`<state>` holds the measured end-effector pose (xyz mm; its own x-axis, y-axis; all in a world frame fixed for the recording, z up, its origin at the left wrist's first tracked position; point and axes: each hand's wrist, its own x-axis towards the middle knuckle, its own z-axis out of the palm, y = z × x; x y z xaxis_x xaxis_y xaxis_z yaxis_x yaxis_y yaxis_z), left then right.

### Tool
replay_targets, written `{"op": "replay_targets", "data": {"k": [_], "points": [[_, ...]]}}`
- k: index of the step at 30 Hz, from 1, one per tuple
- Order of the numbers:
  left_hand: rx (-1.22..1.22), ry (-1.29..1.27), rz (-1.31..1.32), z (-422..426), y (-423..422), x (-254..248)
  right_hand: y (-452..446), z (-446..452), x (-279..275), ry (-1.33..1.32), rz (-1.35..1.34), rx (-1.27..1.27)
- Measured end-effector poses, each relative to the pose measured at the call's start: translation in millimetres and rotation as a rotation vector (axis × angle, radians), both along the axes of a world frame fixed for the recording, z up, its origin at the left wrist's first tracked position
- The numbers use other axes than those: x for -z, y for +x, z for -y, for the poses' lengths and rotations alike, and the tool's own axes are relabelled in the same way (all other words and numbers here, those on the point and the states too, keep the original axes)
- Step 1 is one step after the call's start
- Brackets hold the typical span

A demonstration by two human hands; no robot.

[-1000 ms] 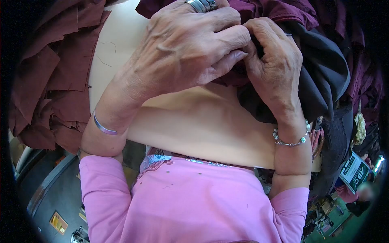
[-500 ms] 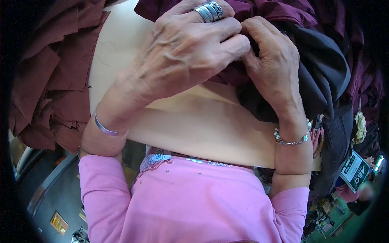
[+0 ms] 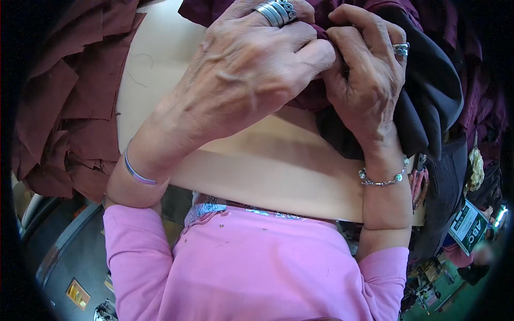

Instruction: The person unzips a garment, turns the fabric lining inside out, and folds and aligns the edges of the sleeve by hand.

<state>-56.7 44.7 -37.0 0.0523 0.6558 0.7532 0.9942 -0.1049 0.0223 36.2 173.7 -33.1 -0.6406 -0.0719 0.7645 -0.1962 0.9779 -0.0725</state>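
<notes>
deep maroon bunched cloth (image 3: 310,98) lies towards the far right corner of the smooth cream bench (image 3: 267,174), beside draped charcoal cloth (image 3: 432,101). the left hand (image 3: 254,67) and right hand (image 3: 369,80) meet over it, fingers curled nearly closed; their tips are hidden, so i cannot tell what either pinches. flat reddish-brown fabric pieces (image 3: 91,93) overlap along the left edge.

Left grip (image 3: 251,69) and right grip (image 3: 369,75) together at maroon cloth (image 3: 309,98), above a pale tabletop (image 3: 267,182)
</notes>
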Motion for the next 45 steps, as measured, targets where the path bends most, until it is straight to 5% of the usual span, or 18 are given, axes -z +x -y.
{"op": "replay_targets", "data": {"k": [12,45], "points": [[0.064,-0.193,0.038,6,-4,-5,6,-2,3,-0.038,0.227,0.06],[0.13,-0.223,0.21,8,-1,-10,-1,-2,13,-0.158,0.11,-0.089]]}}
